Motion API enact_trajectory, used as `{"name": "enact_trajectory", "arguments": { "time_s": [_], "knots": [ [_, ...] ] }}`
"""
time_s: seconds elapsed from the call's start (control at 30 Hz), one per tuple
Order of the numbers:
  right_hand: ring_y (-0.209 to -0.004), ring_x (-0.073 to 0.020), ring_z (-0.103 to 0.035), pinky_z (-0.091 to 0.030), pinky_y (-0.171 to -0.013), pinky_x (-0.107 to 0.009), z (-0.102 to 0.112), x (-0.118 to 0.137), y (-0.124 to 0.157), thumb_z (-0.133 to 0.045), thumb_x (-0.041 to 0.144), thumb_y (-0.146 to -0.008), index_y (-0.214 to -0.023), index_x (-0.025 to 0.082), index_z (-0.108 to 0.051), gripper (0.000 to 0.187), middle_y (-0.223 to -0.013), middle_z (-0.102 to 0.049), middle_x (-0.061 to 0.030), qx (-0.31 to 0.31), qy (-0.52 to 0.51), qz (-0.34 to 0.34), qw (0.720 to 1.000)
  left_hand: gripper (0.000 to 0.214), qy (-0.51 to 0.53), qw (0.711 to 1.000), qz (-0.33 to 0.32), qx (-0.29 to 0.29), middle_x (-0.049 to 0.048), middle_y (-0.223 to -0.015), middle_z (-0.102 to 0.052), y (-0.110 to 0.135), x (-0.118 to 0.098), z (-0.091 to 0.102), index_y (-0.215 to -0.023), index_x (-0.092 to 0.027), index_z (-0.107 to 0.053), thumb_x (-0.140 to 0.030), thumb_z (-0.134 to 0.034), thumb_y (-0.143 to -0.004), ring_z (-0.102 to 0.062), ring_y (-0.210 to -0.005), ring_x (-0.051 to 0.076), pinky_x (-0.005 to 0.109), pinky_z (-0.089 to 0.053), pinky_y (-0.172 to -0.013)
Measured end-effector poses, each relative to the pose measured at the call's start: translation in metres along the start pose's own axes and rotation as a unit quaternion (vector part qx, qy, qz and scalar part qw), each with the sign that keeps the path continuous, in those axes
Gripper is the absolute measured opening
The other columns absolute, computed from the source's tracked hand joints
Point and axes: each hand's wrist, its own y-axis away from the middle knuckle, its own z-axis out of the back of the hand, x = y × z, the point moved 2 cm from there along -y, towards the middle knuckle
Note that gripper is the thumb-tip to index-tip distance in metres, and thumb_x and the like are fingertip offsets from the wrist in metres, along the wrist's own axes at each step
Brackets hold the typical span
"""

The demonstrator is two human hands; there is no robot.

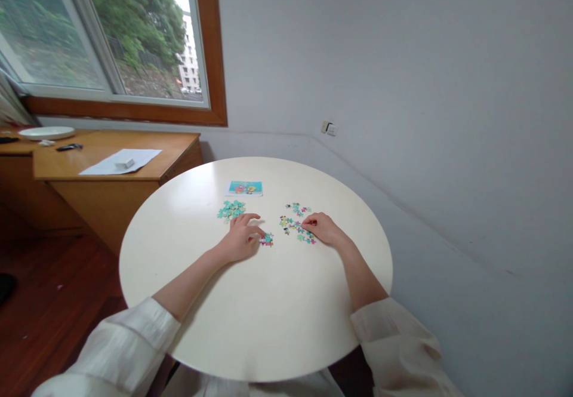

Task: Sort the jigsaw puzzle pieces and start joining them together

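On a round cream table [250, 313] lie small jigsaw pieces in three groups. My left hand [240, 239] rests palm down with its fingers stretched toward a small joined cluster of pieces [267, 240], fingertips touching it. A turquoise heap of pieces [231, 209] lies just beyond that hand. My right hand [321, 227] is curled, fingertips pressed together on the scattered multicoloured pieces [295, 225]. What the fingers pinch is too small to make out. A small picture card [244, 188] lies farther back.
A wooden desk [111, 173] stands to the left under a window, with a sheet of paper [120, 161], a white plate [46, 132] and small dark items. Grey walls close in behind and to the right. A wall socket [329, 128] sits low.
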Motion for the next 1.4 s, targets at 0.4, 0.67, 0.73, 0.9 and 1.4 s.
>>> {"name": "enact_trajectory", "arguments": {
  "time_s": [0.4,0.67,0.73,0.9,1.4],
  "knots": [
    [-0.076,-0.0162,-0.060,-0.039,-0.074,-0.028,0.007,0.016,0.008,-0.071,0.034,-0.064,-0.073,0.022,-0.071,0.015,-0.076,-0.069,-0.0008,-0.003,0.046,-0.049,0.998,0.031,0.006,1.000,0.014,0.014,0.0110,-0.127,-0.050,-0.001,-0.002,0.002,-0.089,-0.021,-0.070,-0.010,-0.047,-0.072,-0.040,-0.120,0.031,0.056,-0.029,-0.099],
    [-0.065,-0.0132,-0.056,-0.039,-0.064,-0.025,0.003,0.013,0.006,-0.071,0.028,-0.062,-0.072,0.019,-0.068,0.015,-0.068,-0.065,-0.0003,0.011,0.017,-0.045,0.999,0.034,0.018,1.000,-0.001,0.012,0.0082,-0.126,-0.053,-0.001,-0.004,0.004,-0.088,-0.022,-0.070,-0.009,-0.045,-0.070,-0.043,-0.119,0.031,0.054,-0.030,-0.099],
    [-0.061,-0.0119,-0.054,-0.039,-0.060,-0.024,0.001,0.010,0.005,-0.070,0.028,-0.061,-0.071,0.017,-0.066,0.015,-0.064,-0.062,0.0009,0.015,-0.021,-0.033,0.999,0.035,0.026,0.999,-0.015,0.021,0.0064,-0.123,-0.057,-0.001,-0.005,0.004,-0.088,-0.023,-0.070,-0.009,-0.044,-0.069,-0.046,-0.116,0.029,0.051,-0.030,-0.099],
    [-0.056,-0.0107,-0.050,-0.038,-0.055,-0.023,-0.002,0.013,0.004,-0.067,0.033,-0.061,-0.065,0.016,-0.058,0.019,-0.056,-0.056,0.0026,0.024,-0.152,-0.015,0.988,0.039,0.042,0.997,-0.047,0.050,0.0035,-0.116,-0.064,-0.001,-0.009,0.005,-0.090,-0.023,-0.070,-0.009,-0.042,-0.068,-0.050,-0.110,0.025,0.047,-0.031,-0.098],
    [-0.057,-0.0110,-0.054,-0.042,-0.057,-0.024,-0.042,0.070,0.015,-0.075,0.041,-0.056,-0.064,0.017,-0.061,0.029,-0.056,-0.058,0.0022,0.136,-0.291,0.036,0.946,0.040,0.058,0.993,-0.058,0.080,0.0038,-0.109,-0.067,-0.004,-0.013,0.007,-0.093,-0.023,-0.071,-0.010,-0.042,-0.069,-0.055,-0.104,0.023,0.042,-0.033,-0.096]
  ]
}}
